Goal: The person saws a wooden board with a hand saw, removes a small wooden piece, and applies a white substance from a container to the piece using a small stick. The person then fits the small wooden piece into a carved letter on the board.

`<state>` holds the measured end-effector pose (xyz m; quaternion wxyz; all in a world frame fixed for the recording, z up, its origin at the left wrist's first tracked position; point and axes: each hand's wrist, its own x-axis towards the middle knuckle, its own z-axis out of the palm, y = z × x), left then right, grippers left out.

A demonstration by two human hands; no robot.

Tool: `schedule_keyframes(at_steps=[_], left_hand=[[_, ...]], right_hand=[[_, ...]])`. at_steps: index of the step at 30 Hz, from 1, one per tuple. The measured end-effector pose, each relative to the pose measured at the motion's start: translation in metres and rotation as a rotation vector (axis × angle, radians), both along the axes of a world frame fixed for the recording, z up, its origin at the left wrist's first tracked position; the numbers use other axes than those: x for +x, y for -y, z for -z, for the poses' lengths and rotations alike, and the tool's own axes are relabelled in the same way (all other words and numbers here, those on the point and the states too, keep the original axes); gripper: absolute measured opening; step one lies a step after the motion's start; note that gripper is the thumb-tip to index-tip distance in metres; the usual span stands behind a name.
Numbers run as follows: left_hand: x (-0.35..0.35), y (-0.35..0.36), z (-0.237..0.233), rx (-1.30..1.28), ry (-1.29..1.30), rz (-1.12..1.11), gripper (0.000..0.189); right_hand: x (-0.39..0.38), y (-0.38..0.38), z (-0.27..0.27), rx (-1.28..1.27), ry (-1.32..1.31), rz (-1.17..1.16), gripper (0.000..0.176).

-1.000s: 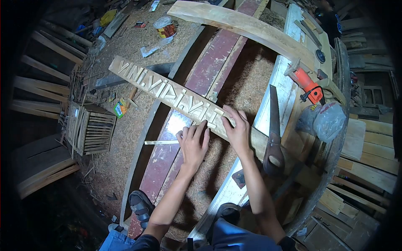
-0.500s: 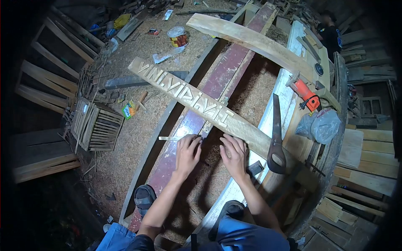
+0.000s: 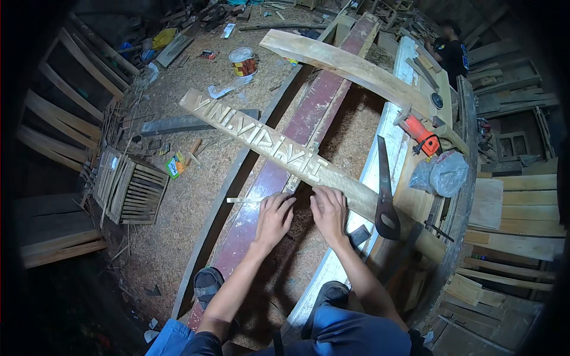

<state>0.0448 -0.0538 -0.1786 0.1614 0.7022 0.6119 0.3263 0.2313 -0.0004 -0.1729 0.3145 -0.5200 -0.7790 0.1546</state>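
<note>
A pale wooden plank [image 3: 249, 139] lies slantwise across the frame, with raised wooden letters along its upper part. My left hand [image 3: 275, 219] is closed just below the plank's near edge. A thin pale strip [image 3: 242, 200] sticks out from its left side; the rest of the strip is hidden by the hand. My right hand [image 3: 329, 213] is at the plank's near edge, fingers bent and thumb a little apart, with nothing visible in it. Beside its wrist is a small black block [image 3: 359, 236]. A handsaw [image 3: 386, 190] lies across the plank to the right.
A maroon board [image 3: 255, 190] runs beneath the plank. Another bare plank [image 3: 338, 56] crosses farther back. At right are a red power tool [image 3: 418, 132] and a clear plastic bag [image 3: 445, 172]. A bucket [image 3: 242, 62] stands on the shavings-covered floor. Another person [image 3: 452, 56] is at the back right.
My left hand has shifted slightly right, showing a little more of the strip. My right fingers look more bent. The whole view has swung slightly.
</note>
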Motion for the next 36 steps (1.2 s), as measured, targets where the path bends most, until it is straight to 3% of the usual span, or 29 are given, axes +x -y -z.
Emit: schedule_keyframes(at_steps=[8, 27, 36], left_hand=[[0.009, -0.018, -0.004, -0.022, 0.034, 0.050, 0.033], [0.015, -0.024, 0.002, -0.025, 0.058, 0.054, 0.030], [0.042, -0.055, 0.002, -0.027, -0.065, 0.023, 0.052]], right_hand=[[-0.007, -0.032, 0.014, -0.032, -0.034, 0.130, 0.030], [0.007, -0.033, 0.021, -0.051, -0.122, 0.099, 0.021], [0.015, -0.040, 0.024, -0.055, -0.132, 0.130, 0.020]])
